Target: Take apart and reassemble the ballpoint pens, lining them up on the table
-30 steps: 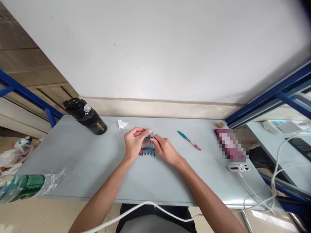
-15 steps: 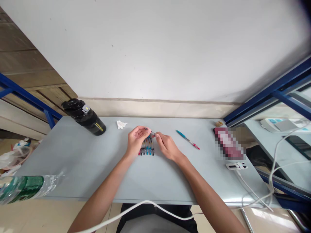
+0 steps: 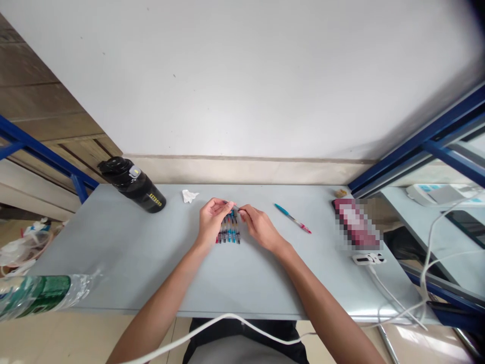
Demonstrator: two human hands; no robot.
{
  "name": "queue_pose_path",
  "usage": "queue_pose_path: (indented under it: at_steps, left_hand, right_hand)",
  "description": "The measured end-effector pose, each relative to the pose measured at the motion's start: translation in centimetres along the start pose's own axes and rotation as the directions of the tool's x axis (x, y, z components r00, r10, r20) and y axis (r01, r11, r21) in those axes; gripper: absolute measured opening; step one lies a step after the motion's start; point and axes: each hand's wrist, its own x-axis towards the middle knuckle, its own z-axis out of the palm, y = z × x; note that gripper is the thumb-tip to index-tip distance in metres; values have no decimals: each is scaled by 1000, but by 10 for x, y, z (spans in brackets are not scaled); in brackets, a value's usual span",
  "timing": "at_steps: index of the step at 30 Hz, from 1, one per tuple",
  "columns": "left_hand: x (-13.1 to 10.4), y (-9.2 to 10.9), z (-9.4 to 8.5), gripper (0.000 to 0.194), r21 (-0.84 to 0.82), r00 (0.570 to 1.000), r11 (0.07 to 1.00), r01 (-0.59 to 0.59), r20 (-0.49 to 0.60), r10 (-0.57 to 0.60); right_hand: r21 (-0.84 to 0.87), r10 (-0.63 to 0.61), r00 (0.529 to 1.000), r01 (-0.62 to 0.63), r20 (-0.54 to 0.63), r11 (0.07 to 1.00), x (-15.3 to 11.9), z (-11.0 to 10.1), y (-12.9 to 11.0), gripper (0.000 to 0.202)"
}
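My left hand (image 3: 212,218) is closed, its thumb and fingers pinching one end of a slim dark pen (image 3: 235,207). The fingers of my right hand (image 3: 260,226) close on the pen's other end, so it spans the short gap between both hands. Just below, a row of several pens (image 3: 228,235) lies side by side on the table, with black, blue and red parts; my left hand hides some of their upper ends. To the right of my right hand lies a single pen (image 3: 292,218) with a teal barrel end and a pink-red tip.
A black bottle (image 3: 132,184) stands at the back left of the grey table (image 3: 151,273), near a crumpled tissue (image 3: 189,196). A green-labelled plastic bottle (image 3: 41,293) is at front left. A blurred reddish object (image 3: 356,222), a white device (image 3: 368,259) and cables (image 3: 396,303) lie right.
The fingers of my right hand have shifted slightly on the pen's end. My left hand keeps its pinch, and the pens on the table lie as before.
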Motion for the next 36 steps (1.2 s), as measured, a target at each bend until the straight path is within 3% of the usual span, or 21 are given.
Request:
queue_pose_path:
  at_steps: [6,14,20,28,36]
  left_hand:
    - [0,-2,0,39,24,1000,1000,6,-10,-6]
    - [1,-2,-1,40,18,999,1000,7,-54,-6]
    - [-1,-3,1,40,18,998,1000,13,-61,-12]
    - [10,0,-7,43,-112,979,993,-37,-203,13]
    - [20,7,-20,36,-262,960,956,-134,-275,59]
  right_hand:
    - [44,55,998,-54,-23,998,-1,3,2,14]
    - [-29,-5,1000,5,-11,1000,0,1,0,31]
    - [4,55,998,-55,-33,998,0,3,4,13]
    - [-144,-18,997,6,-80,990,0,-7,-4,33]
    - [-188,-34,986,3,-162,982,1,-11,1,30]
